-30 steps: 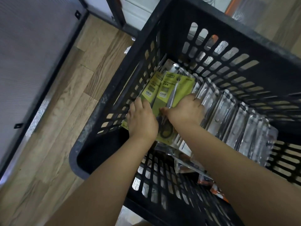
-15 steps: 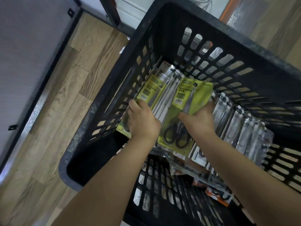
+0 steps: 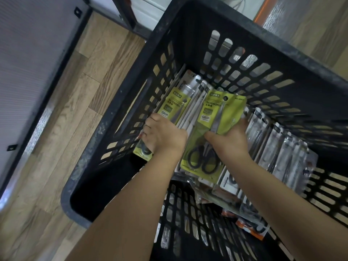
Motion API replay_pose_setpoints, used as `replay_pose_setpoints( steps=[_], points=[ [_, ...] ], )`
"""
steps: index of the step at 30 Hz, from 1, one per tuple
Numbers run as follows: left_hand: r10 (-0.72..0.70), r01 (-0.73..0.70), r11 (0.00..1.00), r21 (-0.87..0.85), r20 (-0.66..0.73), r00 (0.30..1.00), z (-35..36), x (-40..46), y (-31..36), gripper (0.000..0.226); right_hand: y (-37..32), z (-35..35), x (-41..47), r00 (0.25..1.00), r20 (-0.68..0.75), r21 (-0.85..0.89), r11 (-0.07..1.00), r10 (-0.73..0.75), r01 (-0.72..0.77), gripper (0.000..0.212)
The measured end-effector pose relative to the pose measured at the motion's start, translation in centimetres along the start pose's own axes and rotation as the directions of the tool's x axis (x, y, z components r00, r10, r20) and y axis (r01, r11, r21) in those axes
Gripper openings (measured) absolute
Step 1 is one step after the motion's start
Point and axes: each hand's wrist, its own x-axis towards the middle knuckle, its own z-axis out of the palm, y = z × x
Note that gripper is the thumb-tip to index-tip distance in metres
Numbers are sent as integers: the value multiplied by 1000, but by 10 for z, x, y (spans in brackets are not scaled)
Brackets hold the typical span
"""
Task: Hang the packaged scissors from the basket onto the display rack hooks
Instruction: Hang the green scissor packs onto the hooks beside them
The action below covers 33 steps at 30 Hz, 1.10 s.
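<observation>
Floor (image 3: 79, 113): wood-grain planks, visible left of the basket and at the upper right. A grey panel (image 3: 28, 63) with a dark frame runs along the left side; a dark post (image 3: 124, 12) stands at the top beside a white wall.

Basket (image 3: 188, 31): black, slotted walls, dusty rim. Its near-left corner holds nothing visible, only dark bottom.

Contents: green-carded scissor packs stand along the left wall; a row of clear packs (image 3: 282, 147) leans along the right side; orange-edged packs (image 3: 250, 228) lie lower down near the front wall.

Left hand (image 3: 163, 136): inside the basket by the left wall, fingers curled over the lower half of the left pack (image 3: 173, 106), gripping it. That pack stands against the slotted wall with more card backs just beside it.

Right hand (image 3: 231, 140): grips the right pack (image 3: 216, 129), thumb across the card front, fingers behind its right edge. This pack is tilted and stands higher than its neighbours, black handles at the bottom, hang hole at the top. It remains within the basket walls.

Clearance: the two hands are close, packs between them. Open room lies above the packs toward the far wall and in the near-left corner
</observation>
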Motion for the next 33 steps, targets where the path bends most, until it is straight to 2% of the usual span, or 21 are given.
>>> replay_pose_setpoints(
  steps=[7,10,12,14,16,17,20,23,26,29,33],
  points=[
    [34,-32,999,39,-58,998,2,-8,-8,62,-1,-2,-4,1000,-2,2,1000,2,-2,76],
    [136,-116,979,166,-120,983,2,-16,-10,50,0,-2,-8,1000,-18,7,1000,7,-7,69],
    [203,-177,968,177,-139,969,5,-21,-12,41,1,-2,-11,1000,-24,16,1000,-3,4,66],
    [200,-203,979,-20,-104,974,7,-22,-17,29,3,-4,-14,1000,-15,27,1000,-8,9,65],
    [166,-172,943,-284,-47,985,6,-19,-23,15,6,-6,-15,1000,8,54,998,-20,19,64],
    [145,-144,923,-356,-24,989,6,-14,-27,13,6,-8,-16,999,30,70,997,-15,13,63],
    [123,-68,904,-421,105,987,4,5,-40,29,12,-8,-11,997,73,150,987,38,-49,62],
    [163,-70,908,-414,193,968,6,11,-47,35,24,-7,-1,985,137,276,951,102,-137,60],
    [186,-105,890,-444,142,972,3,0,-50,31,35,-13,1,974,192,352,918,119,-182,58],
    [193,-140,890,-434,79,978,-3,-22,-54,34,41,-22,-6,968,214,385,899,132,-208,46],
    [201,-217,921,-323,-83,976,-26,-50,-59,30,37,-40,-37,963,238,380,901,124,-210,33]
  ],
)
